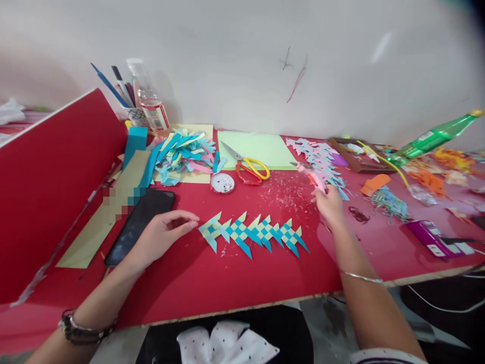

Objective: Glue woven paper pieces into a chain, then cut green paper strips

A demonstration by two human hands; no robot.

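Observation:
Several small fish woven from blue and pale yellow paper strips (239,231) lie in a row on the red tabletop. Beside the row's left end is my left hand (161,237), thumb and forefinger brought together at the tips. Whether anything thin is pinched there is too small to make out. My right hand (330,206) is closed round pink-handled pliers (314,174), somewhat blurred, their metal jaws pointing up and left. Under and behind the pliers lies a pile of pink and light-blue woven paper pieces (316,154).
Red-and-yellow-handled scissors (253,169) rest by pale green paper (261,144). A small round dish (222,183) stands near cut paper strips (185,154). A phone (142,222) lies left, near a clear bottle (151,103). A green bottle (435,137) leans over a brown tray (356,159).

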